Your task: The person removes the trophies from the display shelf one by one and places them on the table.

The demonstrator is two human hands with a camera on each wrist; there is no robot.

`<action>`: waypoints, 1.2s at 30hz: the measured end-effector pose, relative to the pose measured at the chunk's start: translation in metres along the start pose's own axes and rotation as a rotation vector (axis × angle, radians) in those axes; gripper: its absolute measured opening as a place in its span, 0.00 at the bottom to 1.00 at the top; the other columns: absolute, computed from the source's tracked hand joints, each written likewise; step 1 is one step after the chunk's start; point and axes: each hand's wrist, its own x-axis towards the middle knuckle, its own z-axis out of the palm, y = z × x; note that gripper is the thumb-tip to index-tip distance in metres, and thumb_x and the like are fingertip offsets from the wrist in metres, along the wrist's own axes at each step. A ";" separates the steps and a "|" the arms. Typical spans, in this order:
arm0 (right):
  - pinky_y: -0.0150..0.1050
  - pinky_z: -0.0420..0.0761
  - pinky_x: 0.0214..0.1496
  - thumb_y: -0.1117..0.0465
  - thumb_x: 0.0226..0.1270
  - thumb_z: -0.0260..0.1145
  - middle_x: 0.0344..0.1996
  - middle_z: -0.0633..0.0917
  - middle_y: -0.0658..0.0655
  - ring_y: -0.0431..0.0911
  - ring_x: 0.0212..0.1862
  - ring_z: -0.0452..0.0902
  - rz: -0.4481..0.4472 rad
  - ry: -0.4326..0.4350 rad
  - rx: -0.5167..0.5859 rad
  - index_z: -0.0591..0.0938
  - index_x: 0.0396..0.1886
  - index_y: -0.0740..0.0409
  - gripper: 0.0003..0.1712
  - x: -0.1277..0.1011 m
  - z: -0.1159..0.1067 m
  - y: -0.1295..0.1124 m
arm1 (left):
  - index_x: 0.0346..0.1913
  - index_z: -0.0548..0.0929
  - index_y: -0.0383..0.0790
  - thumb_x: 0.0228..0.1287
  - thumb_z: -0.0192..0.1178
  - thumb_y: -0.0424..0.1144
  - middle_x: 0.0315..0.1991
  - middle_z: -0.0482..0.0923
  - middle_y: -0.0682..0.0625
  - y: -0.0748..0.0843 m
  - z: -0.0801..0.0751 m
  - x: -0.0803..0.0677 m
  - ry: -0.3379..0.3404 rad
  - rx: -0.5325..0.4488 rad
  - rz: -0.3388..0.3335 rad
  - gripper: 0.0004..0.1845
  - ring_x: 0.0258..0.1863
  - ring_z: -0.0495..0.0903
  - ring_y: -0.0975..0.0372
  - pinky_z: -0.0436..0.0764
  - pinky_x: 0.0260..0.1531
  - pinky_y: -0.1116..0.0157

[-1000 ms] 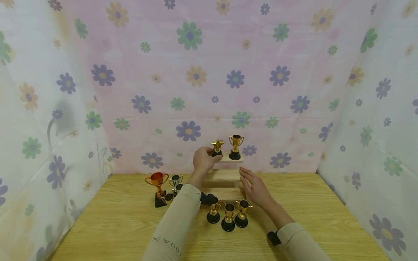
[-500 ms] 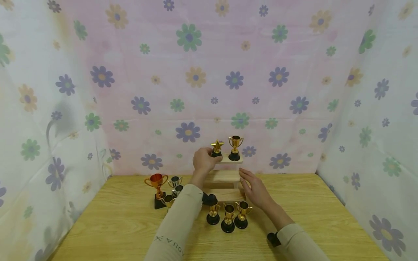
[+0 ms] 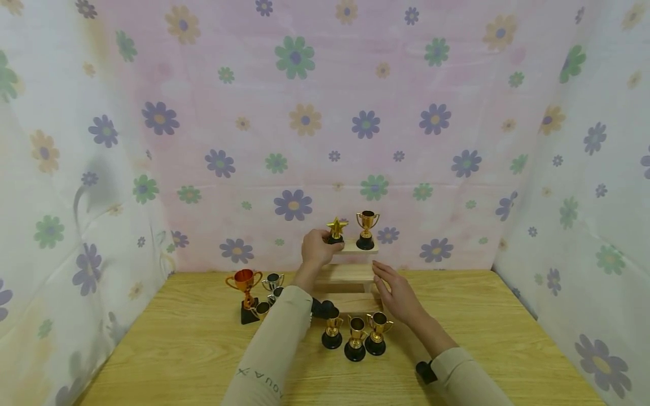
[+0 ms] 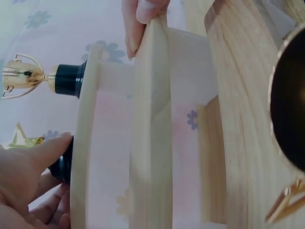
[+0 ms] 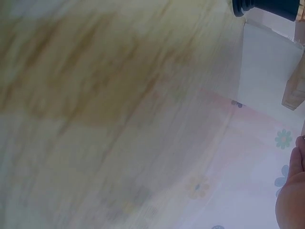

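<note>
My left hand pinches the black base of a gold star trophy between thumb and fingers. The trophy stands upright at the left of the top board of a tiered wooden stand. To its right on that board is a gold cup trophy with two handles. In the left wrist view the star trophy's base meets the board, partly covered by the thumb. My right hand rests its fairly straight fingers against the right end of the middle board; the left wrist view shows its fingertips there.
Several small gold cup trophies stand in front of the stand. Left of my left forearm are a large orange-bronze cup trophy, silver cups and a gold cup, partly behind the sleeve. Flowered cloth encloses the wooden table.
</note>
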 end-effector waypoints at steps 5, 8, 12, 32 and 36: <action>0.60 0.71 0.68 0.61 0.82 0.55 0.70 0.73 0.67 0.63 0.70 0.70 -0.009 0.005 -0.011 0.75 0.68 0.72 0.23 0.000 0.000 0.000 | 0.49 0.88 0.31 0.61 0.75 0.37 0.45 0.87 0.40 -0.002 -0.008 -0.001 -0.036 -0.052 0.011 0.17 0.51 0.83 0.47 0.81 0.54 0.52; 0.60 0.71 0.67 0.60 0.83 0.55 0.70 0.73 0.67 0.63 0.70 0.70 -0.007 0.001 -0.004 0.75 0.68 0.71 0.23 0.000 0.000 0.000 | 0.48 0.89 0.31 0.61 0.75 0.36 0.44 0.87 0.39 -0.003 -0.012 -0.003 -0.055 -0.060 0.013 0.15 0.50 0.83 0.47 0.81 0.55 0.52; 0.60 0.71 0.67 0.61 0.83 0.55 0.70 0.73 0.68 0.63 0.70 0.70 -0.009 0.001 0.001 0.75 0.68 0.72 0.23 -0.001 0.000 0.000 | 0.47 0.88 0.30 0.61 0.74 0.36 0.43 0.87 0.39 -0.004 -0.019 -0.006 -0.075 -0.047 0.034 0.15 0.49 0.83 0.46 0.81 0.53 0.51; 0.59 0.70 0.69 0.60 0.83 0.54 0.71 0.72 0.66 0.62 0.71 0.69 0.003 -0.003 -0.017 0.74 0.69 0.71 0.24 0.000 -0.001 0.000 | 0.45 0.89 0.29 0.61 0.74 0.35 0.42 0.87 0.38 -0.013 -0.037 -0.015 -0.144 -0.010 0.085 0.13 0.44 0.85 0.48 0.85 0.42 0.57; 0.60 0.71 0.69 0.61 0.83 0.55 0.71 0.73 0.67 0.63 0.71 0.69 -0.004 0.002 -0.012 0.74 0.68 0.72 0.24 0.000 0.000 0.000 | 0.44 0.89 0.28 0.60 0.75 0.35 0.42 0.87 0.38 -0.016 -0.040 -0.020 -0.139 -0.018 0.102 0.14 0.44 0.84 0.49 0.85 0.42 0.58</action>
